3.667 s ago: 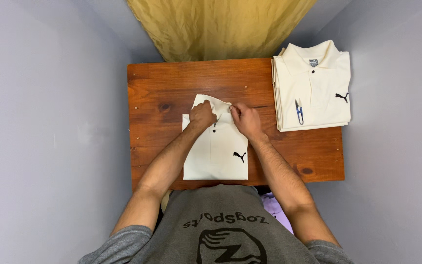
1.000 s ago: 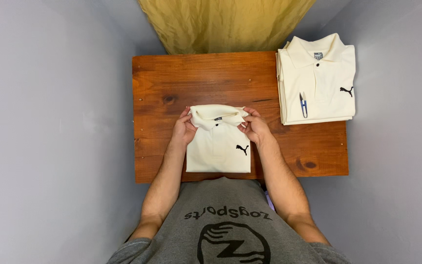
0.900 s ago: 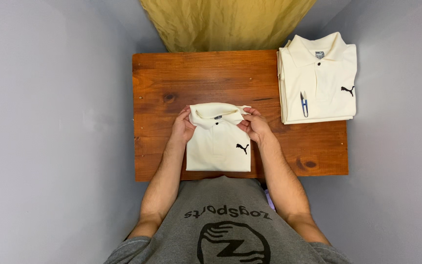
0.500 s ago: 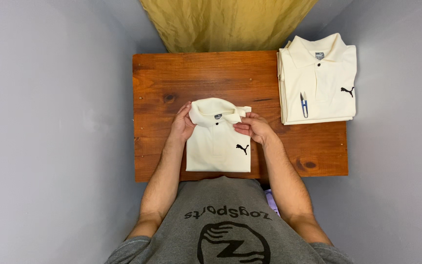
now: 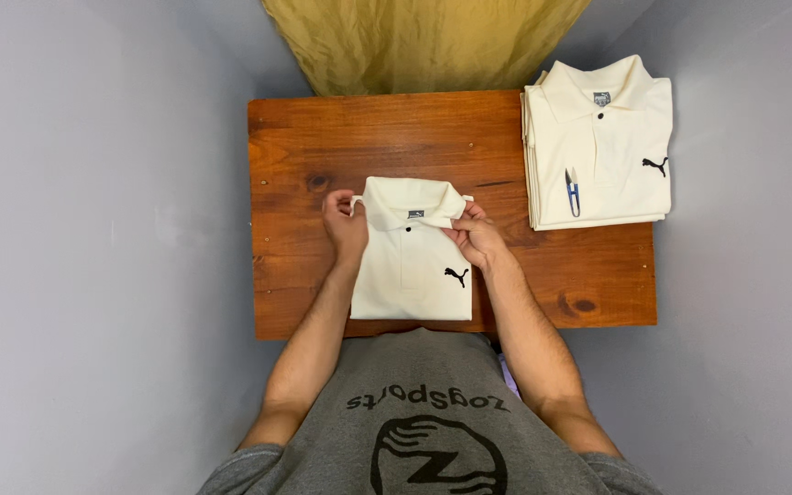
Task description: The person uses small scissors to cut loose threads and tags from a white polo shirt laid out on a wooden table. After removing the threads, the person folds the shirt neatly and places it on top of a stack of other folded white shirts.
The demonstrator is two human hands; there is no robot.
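Folded cream polo shirt [image 5: 412, 266], collar away, lengthwise toward wearer.

A: How is the light here?

B: Even and fairly bright, soft, seemingly from above. The brown wooden table [image 5: 368, 137] shows its grain without any glare, and the grey walls [image 5: 93, 247] shade off gently towards the lower corners.

A: Any strong shadows?

B: Only thin ones: a narrow dark edge under the stack of folded cream polo shirts [image 5: 598, 142] and under the single folded cream polo shirt [image 5: 410, 266] in the middle.

A: Sharpness?

B: Good across the centre; the small blue thread snips [image 5: 573, 192] read clearly. The walls lean outwards, a wide-lens effect. No motion blur shows.
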